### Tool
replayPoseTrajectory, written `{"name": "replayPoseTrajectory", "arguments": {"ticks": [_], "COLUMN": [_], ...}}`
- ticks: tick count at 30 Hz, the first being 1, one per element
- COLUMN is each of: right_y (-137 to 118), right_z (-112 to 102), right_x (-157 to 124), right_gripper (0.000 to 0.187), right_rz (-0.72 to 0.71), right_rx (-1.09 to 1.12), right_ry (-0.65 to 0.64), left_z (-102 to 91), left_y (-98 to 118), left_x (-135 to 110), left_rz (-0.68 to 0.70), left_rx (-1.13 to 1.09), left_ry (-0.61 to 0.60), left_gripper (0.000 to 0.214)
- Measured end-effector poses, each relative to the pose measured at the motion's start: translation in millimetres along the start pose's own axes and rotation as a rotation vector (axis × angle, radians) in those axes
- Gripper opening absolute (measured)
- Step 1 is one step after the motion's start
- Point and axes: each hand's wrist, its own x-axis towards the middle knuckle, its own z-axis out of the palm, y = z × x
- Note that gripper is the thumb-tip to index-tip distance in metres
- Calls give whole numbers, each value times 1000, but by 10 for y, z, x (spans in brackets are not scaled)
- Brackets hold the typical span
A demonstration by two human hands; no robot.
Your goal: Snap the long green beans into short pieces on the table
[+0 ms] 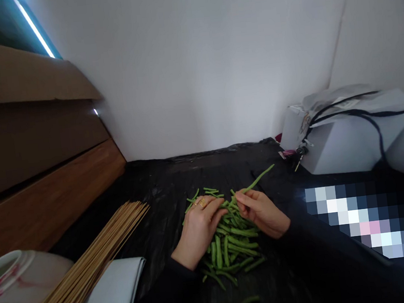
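Note:
A pile of green bean pieces (231, 250) lies on the black plastic sheet (173, 281), under and between my hands. My right hand (262, 212) pinches a long green bean (261, 176), whose thin end points up and to the right. On the left, my left hand (201, 224), with a gold ring on one finger, has its fingers closed together over the pile's far side. A short green bean piece (224, 204) shows at its fingertips. One stray bean piece (247, 302) rests apart, nearer to me.
A bundle of thin wooden sticks (100, 250) lies left, across a white folded sheet (106, 291) and beside a white pot (30, 278). Cardboard (32, 136) stands behind them. At right are a white box with black straps (354, 139), keys (300, 155) and a pixelated patch.

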Motion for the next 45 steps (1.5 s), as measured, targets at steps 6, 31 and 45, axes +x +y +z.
{"name": "replayPoseTrajectory", "arguments": {"ticks": [6,31,45], "right_y": [89,-79,-73], "right_z": [16,42,20], "right_x": [-7,-81,-60], "right_gripper": [32,23,22], "right_rz": [-28,-5,-66], "right_rx": [-204,-88,-178], "right_ry": [-31,-204,-113], "left_z": [-6,-100,-103], "left_y": [134,170,172], "left_x": [1,120,96], "left_rz": [4,-426,-361], "left_rx": [41,-634,-474], "left_ry": [16,-139,-181], "left_gripper": [17,12,12]}}
